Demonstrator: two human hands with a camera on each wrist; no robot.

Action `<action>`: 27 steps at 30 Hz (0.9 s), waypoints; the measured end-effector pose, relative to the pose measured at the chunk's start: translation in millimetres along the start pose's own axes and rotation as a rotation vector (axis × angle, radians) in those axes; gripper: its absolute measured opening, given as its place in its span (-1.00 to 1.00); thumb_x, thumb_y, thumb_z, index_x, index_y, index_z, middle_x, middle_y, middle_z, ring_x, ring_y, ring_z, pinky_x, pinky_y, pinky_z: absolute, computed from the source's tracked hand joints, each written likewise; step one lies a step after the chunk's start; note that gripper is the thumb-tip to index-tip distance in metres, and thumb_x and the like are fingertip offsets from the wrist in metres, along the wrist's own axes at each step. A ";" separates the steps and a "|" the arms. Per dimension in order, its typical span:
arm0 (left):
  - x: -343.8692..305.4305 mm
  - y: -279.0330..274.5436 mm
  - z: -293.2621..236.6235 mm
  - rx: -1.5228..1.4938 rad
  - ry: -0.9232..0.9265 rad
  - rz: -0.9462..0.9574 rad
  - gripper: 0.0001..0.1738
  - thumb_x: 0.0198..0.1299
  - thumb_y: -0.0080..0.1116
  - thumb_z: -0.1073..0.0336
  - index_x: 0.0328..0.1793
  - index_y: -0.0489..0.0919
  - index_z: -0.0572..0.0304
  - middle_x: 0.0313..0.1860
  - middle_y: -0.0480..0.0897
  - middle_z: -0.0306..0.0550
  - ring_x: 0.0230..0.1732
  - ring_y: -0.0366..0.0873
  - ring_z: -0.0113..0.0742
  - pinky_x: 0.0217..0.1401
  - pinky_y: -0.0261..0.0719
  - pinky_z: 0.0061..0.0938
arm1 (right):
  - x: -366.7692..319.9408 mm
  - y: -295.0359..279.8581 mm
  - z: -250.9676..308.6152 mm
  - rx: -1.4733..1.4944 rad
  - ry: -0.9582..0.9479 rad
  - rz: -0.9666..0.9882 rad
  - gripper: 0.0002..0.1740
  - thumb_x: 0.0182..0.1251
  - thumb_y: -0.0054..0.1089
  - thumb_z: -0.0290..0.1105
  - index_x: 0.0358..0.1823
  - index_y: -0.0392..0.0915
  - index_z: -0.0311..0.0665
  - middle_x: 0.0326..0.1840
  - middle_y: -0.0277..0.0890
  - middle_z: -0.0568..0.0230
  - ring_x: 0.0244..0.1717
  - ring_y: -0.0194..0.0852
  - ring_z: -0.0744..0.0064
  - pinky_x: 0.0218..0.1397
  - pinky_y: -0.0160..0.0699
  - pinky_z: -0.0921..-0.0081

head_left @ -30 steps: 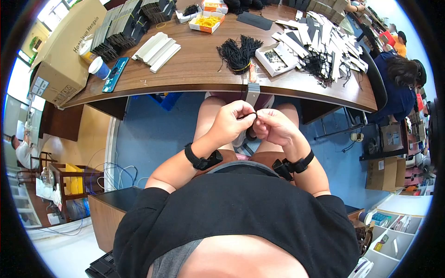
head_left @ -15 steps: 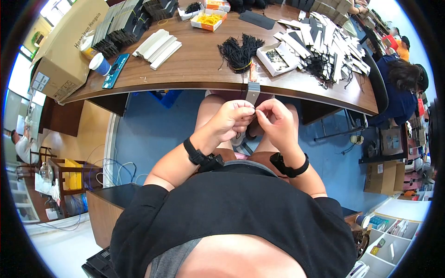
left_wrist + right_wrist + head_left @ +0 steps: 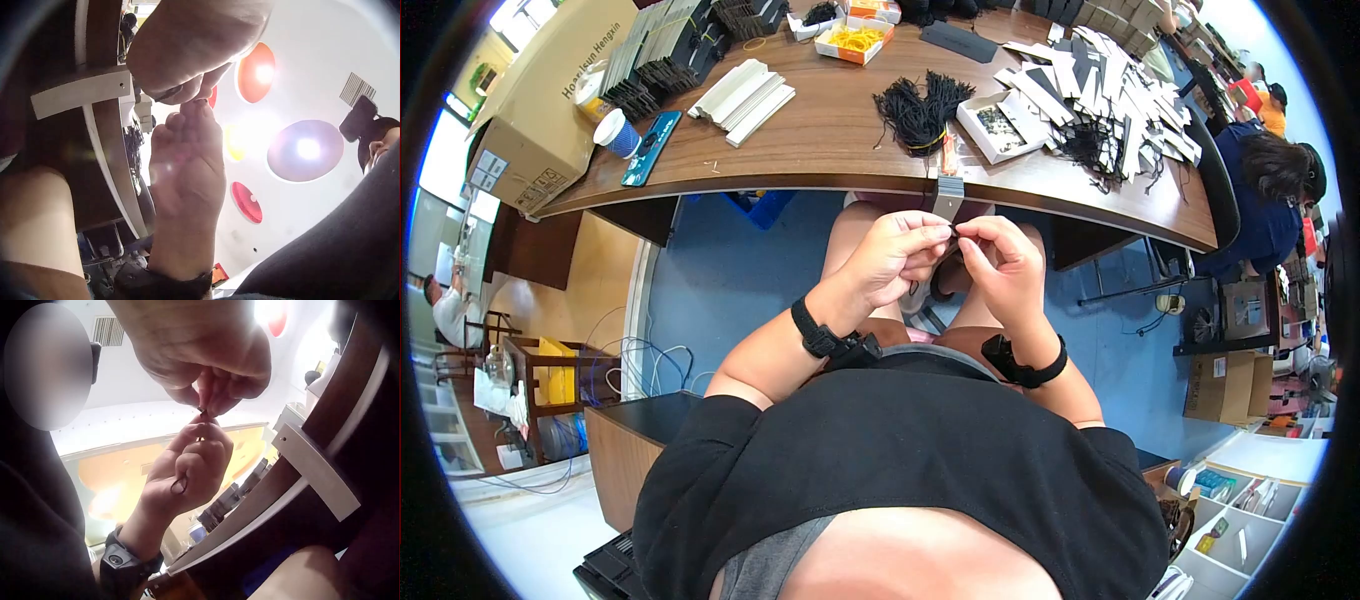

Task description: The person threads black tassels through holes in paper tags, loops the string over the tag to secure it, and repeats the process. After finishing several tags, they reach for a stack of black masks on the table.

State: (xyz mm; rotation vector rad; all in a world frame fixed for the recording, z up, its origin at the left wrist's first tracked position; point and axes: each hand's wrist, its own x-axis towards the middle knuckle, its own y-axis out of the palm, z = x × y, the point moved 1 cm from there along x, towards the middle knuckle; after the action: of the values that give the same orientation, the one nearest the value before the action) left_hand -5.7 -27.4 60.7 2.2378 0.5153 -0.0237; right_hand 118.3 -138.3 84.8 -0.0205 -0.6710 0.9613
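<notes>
My left hand (image 3: 892,262) and right hand (image 3: 1008,268) meet fingertip to fingertip over my lap, in front of the table edge. Between thumb and forefinger each one pinches a thin black cord (image 3: 201,410), mostly hidden by the fingers. A small loop of that cord (image 3: 179,486) hangs out at the left palm in the right wrist view. Just beyond the hands, a pale strip with a hole (image 3: 81,95) juts over the table edge. Behind it lies a tied bundle of black cords (image 3: 922,112), beside a white box (image 3: 1003,128) of small pieces.
White and black strips (image 3: 1105,90) with cords pile up at the table's right. On the left are a stack of pale strips (image 3: 743,100), a paper cup (image 3: 617,133), a blue flat box (image 3: 651,149) and a carton (image 3: 550,105). Yellow bands fill a small box (image 3: 855,42).
Over the last second, my right hand has turned, its thumb and forefinger showing more plainly, while the left hand's lower fingers have loosened. In the last half second the hands have barely moved.
</notes>
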 end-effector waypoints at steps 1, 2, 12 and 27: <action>-0.5 0.4 0.5 0.028 0.020 -0.016 -0.91 0.24 0.10 0.38 -0.20 0.54 0.23 -0.49 0.52 -0.27 -0.72 0.12 -0.72 -0.71 0.02 -0.79 | 0.0 0.2 1.5 0.013 0.006 0.001 -0.84 0.06 0.25 -0.63 -0.29 0.60 -0.34 -0.33 0.55 0.23 -0.36 0.51 0.49 -0.31 0.47 0.62; -0.8 0.9 0.8 0.056 0.041 -0.031 -0.90 0.24 0.10 0.38 -0.18 0.54 0.24 -0.48 0.54 -0.25 -0.72 0.13 -0.72 -0.71 0.03 -0.79 | 0.1 0.3 2.2 0.027 0.011 0.002 -0.86 0.06 0.26 -0.63 -0.30 0.59 -0.34 -0.34 0.55 0.23 -0.36 0.51 0.50 -0.32 0.46 0.63; -7.0 9.7 12.1 0.741 0.474 -0.184 -0.85 0.19 0.17 0.44 -0.15 0.61 0.36 -0.30 0.64 -0.18 -0.33 0.50 -0.58 -0.27 0.47 -0.68 | -2.7 -2.3 1.1 -0.107 -0.046 -0.052 -0.92 0.08 0.25 -0.61 -0.40 0.53 -0.36 -0.45 0.49 0.34 -0.47 0.43 0.62 -0.43 0.40 0.68; -1.2 8.6 14.0 0.594 0.397 -0.124 -0.87 0.19 0.18 0.45 -0.17 0.60 0.37 -0.29 0.65 -0.17 -0.32 0.52 -0.60 -0.22 0.47 -0.70 | -17.8 -7.9 -38.0 1.123 0.668 0.108 -0.87 0.31 0.10 -0.39 -0.32 0.50 -0.32 -0.44 0.47 0.37 -0.45 0.32 0.63 -0.35 0.29 0.70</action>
State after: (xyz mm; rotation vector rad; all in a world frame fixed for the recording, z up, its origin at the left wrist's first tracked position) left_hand -1.4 -43.1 57.9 2.8015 0.9606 0.2369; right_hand 137.7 -146.3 47.5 0.5925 0.5375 1.2363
